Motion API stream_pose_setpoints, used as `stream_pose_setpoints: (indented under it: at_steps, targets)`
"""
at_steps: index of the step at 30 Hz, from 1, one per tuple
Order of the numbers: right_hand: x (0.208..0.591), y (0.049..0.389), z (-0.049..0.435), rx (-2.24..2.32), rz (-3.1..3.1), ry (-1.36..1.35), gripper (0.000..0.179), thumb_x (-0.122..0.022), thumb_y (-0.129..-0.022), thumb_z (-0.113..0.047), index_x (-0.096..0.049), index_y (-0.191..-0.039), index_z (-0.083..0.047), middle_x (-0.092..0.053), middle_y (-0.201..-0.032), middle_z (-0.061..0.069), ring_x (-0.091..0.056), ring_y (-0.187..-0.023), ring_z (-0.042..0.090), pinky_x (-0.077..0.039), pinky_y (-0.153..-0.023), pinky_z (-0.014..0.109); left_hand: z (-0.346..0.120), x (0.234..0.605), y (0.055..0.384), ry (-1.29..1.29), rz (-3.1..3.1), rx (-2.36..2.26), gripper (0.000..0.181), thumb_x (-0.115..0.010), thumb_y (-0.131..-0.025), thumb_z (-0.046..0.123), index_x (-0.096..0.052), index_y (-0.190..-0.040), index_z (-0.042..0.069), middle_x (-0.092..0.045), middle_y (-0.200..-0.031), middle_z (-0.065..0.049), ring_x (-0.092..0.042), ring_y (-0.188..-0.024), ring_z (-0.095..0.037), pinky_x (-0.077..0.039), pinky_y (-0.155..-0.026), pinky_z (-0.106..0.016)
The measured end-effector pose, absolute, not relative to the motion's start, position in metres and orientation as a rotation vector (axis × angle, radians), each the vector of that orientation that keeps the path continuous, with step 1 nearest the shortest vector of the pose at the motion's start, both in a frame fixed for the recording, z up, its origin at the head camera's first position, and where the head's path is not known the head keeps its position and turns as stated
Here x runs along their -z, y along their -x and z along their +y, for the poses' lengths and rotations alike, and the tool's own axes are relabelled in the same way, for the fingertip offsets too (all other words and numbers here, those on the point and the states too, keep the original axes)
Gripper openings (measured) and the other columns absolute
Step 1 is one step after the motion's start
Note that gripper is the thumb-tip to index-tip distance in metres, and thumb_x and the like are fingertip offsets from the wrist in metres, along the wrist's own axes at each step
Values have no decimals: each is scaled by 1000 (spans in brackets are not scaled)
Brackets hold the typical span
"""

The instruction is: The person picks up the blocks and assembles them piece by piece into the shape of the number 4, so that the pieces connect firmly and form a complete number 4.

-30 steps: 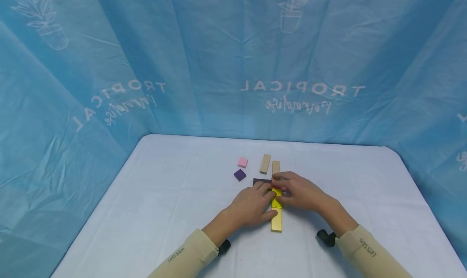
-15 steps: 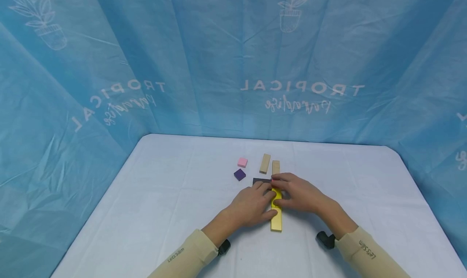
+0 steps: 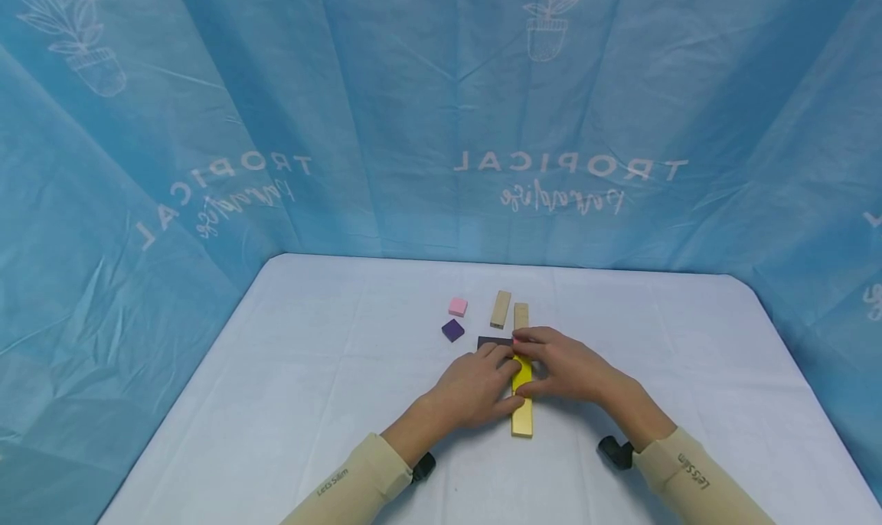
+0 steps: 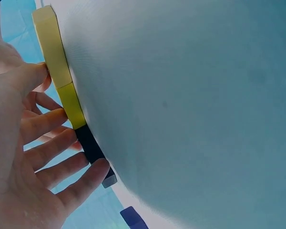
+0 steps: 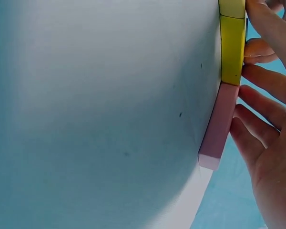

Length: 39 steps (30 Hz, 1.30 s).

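On the table lie wooden blocks set end to end: a pale yellow block [image 3: 522, 422] nearest, then a bright yellow block [image 3: 524, 370], with a bare wood block [image 3: 521, 315] farther along. A black block [image 4: 89, 144] points left from the bright yellow one, and a pink block [image 5: 218, 125] runs off to the right. My left hand [image 3: 475, 389] rests its extended fingertips on the black and bright yellow blocks, thumb at the pale yellow one. Spread fingers of my right hand [image 3: 570, 366] touch the pink block, while its thumb reaches the bright yellow block's near end.
Left of the far blocks sit a small pink block [image 3: 458, 307] and a small purple block [image 3: 453, 330]. Another bare wood block [image 3: 501, 310] lies slightly aslant behind the black one. A white cloth [image 3: 331, 334] covers the table, with a blue curtain [image 3: 413, 127] hanging behind.
My right thumb has slid toward me along the bright yellow block to its near end. The left hand and the blocks stay in place.
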State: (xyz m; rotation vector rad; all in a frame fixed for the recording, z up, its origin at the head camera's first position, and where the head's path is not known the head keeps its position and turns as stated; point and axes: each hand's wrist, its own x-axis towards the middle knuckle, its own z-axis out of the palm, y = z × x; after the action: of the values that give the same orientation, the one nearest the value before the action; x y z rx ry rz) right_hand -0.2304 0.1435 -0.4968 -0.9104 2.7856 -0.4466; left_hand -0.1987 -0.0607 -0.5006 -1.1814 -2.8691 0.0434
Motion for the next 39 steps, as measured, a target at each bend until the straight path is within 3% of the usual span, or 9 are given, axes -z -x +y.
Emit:
stream_pose_setpoints:
  at_steps: [21, 31, 39]
  targets:
    - [502, 229, 150, 451, 2806, 900, 82, -66, -70, -72, -57, -136, -25, -42, -146, -6, -36, -134, 16, -37, -104, 41, -55, 497, 201, 1164, -2879, 42, 57, -47, -93, 58, -57, -131, 18, -49, -137, 0, -41, -126, -19, -42, -99, -34]
    - [505, 232, 148, 454, 2797, 917, 83, -68, -70, -70, -54, -138, -23, -41, -146, -6, -36, -134, 16, -38, -103, 42, -71, 481, 213, 857, -2934, 251, 45, -59, -91, 48, -60, -126, 19, -53, -132, 1, -48, -121, -15, -43, -99, -35]
    - [506, 232, 147, 417, 2795, 897, 86, -66, -69, -72, -54, -138, -22, -40, -147, -6, -36, -134, 16, -37, -104, 41, -84, 481, 220, 766, -2993, 280, 49, -63, -88, 47, -58, -128, 19, -55, -129, 1, -50, -118, -16, -44, -97, -36]
